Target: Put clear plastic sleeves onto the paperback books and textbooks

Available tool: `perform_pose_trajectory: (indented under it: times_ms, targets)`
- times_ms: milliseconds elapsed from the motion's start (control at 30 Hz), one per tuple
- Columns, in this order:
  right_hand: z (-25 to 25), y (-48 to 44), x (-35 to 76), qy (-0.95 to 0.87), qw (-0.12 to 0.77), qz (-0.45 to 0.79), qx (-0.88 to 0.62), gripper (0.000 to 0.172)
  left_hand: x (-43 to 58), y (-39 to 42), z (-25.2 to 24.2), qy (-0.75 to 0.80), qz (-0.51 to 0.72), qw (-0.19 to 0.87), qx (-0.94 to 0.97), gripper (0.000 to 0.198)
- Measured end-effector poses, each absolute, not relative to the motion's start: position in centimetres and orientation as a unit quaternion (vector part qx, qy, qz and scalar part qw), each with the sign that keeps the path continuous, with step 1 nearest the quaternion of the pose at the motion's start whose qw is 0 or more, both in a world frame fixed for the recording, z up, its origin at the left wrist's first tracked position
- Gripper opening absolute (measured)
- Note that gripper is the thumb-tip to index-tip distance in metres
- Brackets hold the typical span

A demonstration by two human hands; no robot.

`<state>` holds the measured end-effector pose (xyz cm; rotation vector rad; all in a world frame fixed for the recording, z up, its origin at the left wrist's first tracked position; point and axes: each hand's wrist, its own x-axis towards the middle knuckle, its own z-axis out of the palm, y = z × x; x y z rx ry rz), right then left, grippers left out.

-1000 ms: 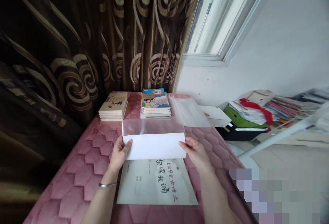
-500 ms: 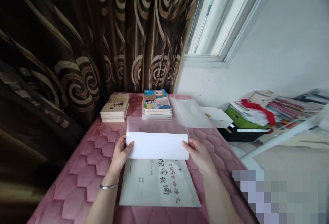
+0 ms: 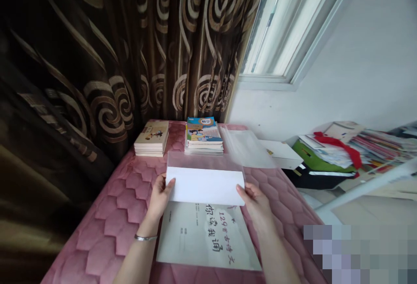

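Observation:
A booklet [image 3: 182, 236] with a pale cover and large Chinese characters lies sideways on the pink quilted mattress. Over its far part stands a blank white panel [image 3: 205, 187], and a clear plastic book cover [image 3: 202, 160] extends beyond it. My left hand [image 3: 163, 190] pinches the panel's left edge between thumb and fingers, together with the plastic. At the opposite edge my right hand [image 3: 254, 197] pinches in the same way. Whether the white panel is part of the booklet or a separate sheet, I cannot tell.
Behind are a stack of tan books [image 3: 152, 138], a stack with a blue-covered book [image 3: 203, 134] on top, and loose clear plastic covers [image 3: 250, 147]. To the right stand a white box [image 3: 283, 153] and a green-and-black bin [image 3: 312, 162] full of papers. A patterned curtain [image 3: 176, 49] hangs at the mattress's far-left side.
The whole scene sits slightly further right and lower, as the camera turned a little. Both hands keep their pinch on the white panel, which shows hardly any other change.

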<state>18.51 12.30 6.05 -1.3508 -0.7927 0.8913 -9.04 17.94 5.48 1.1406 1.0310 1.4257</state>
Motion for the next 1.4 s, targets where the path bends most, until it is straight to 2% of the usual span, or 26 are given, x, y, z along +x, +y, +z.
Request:
perform_pose_trajectory:
  times_ms: [367,600,933,1267,1400]
  targets:
    - [5.0,12.4,18.6,-0.342,0.640,0.406,-0.555,0.046,-8.9,18.2,4.7,0.447,0.601,0.466,0.470,0.036]
    - [4.6,12.5,18.8,-0.343,0.647,0.393,-0.556,0.042,-8.7,17.7,5.4,0.427,0.574,0.516,0.471,0.040]
    - [4.4,12.6,18.7,-0.337,0.657,0.394,-0.548,0.044,-8.8,18.0,4.7,0.426,0.584,0.498,0.478,0.034]
    - [4.8,12.4,18.9,-0.351,0.651,0.414,-0.530,0.048,-8.7,17.9,5.2,0.418,0.588,0.514,0.463,0.038]
    - [4.4,12.5,19.0,-0.365,0.639,0.380,-0.560,0.046,-8.9,17.8,5.2,0.422,0.579,0.518,0.467,0.039]
